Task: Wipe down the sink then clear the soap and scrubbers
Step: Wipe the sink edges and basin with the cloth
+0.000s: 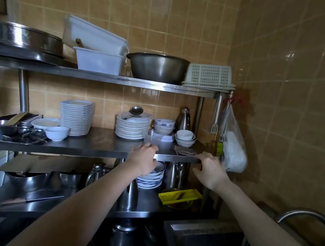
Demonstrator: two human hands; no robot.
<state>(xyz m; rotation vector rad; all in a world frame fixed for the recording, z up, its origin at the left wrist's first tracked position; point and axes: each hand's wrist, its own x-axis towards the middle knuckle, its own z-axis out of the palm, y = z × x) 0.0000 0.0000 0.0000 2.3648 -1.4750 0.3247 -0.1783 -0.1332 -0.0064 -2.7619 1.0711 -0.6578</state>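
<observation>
The steel sink (195,244) sits at the lower right, below the shelf rack, its dark basin only partly in view. A curved metal tap (312,218) arches over its right side. A crumpled brownish cloth (184,151) lies on the middle shelf near the front edge.

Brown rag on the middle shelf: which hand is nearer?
Right. The right hand grips the shelf edge just below the rag; the left hand is farther to the rag's left, by the clear container.
</observation>
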